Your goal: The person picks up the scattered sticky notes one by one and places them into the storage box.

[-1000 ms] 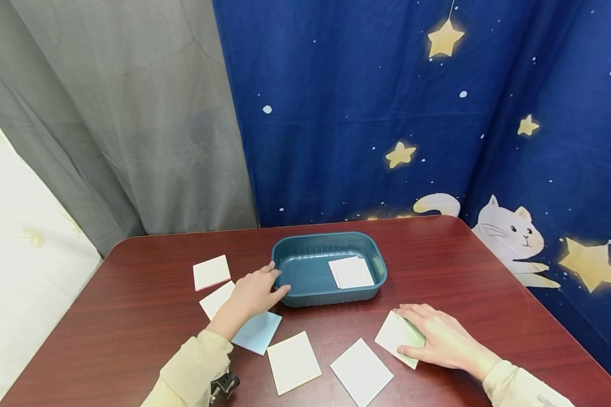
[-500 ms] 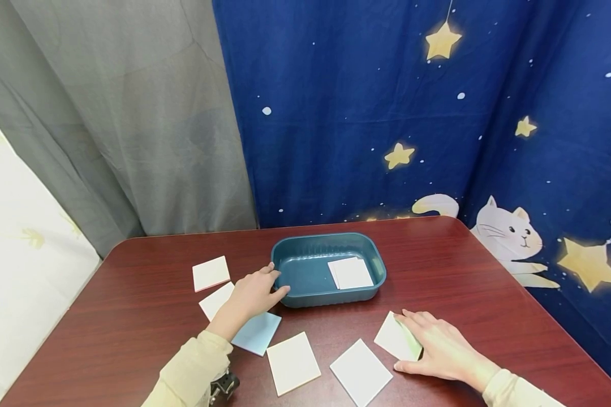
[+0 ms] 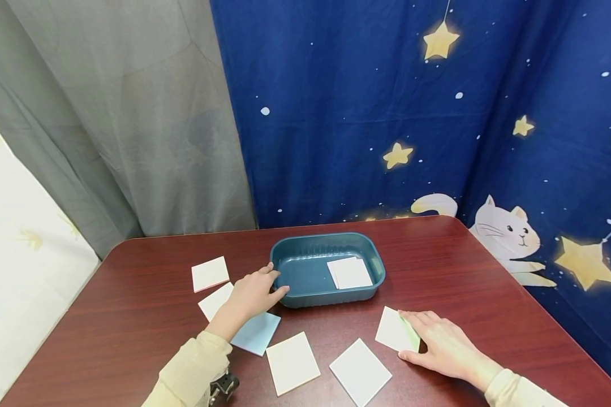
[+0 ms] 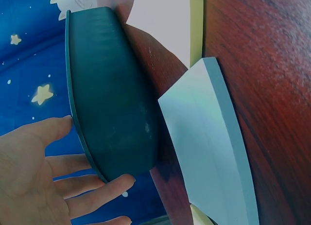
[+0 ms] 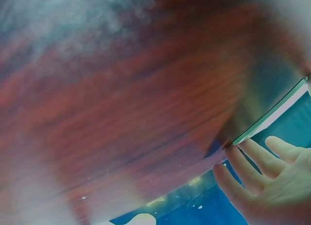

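The left sleeve is pale cream cloth, loose and softly creased along the forearm. It narrows into the left cuff, a gathered band in the same cream. Just beneath the left cuff sits a small black device, boxy, its markings too small to read. Well to the right of the left cuff, the right sleeve matches in cream. Past the left cuff, the fingers are bare, slim and round-tipped.

One tray, six squares outside
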Demonstrator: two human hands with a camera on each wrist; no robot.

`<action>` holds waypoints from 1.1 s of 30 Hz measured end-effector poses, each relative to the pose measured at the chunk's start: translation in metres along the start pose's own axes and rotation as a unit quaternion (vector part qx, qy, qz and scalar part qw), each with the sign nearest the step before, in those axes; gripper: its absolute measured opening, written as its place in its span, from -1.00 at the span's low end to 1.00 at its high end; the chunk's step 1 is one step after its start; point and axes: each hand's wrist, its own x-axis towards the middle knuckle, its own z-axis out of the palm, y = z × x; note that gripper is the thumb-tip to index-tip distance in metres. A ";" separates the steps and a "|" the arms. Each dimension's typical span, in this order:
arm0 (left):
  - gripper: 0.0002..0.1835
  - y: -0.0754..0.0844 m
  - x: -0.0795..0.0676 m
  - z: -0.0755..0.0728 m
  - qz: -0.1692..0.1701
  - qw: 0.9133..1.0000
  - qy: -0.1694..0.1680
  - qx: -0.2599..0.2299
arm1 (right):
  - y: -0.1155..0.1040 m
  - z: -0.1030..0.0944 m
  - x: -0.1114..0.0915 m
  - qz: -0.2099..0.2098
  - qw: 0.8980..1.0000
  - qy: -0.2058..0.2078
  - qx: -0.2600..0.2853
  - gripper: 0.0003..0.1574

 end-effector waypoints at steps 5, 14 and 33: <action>-0.48 0.000 -0.001 -0.001 0.000 1.000 0.000 -0.001 | 0.000 -0.002 0.001 0.000 1.000 0.000 0.009 -0.10; -0.47 0.000 -0.002 -0.001 -0.004 1.000 -0.004 -0.003 | -0.001 -0.003 0.003 0.002 1.000 0.016 0.017 -0.10; -0.47 0.000 -0.002 -0.002 -0.001 1.000 -0.002 -0.007 | 0.000 -0.005 0.007 -0.036 0.999 0.019 -0.005 -0.07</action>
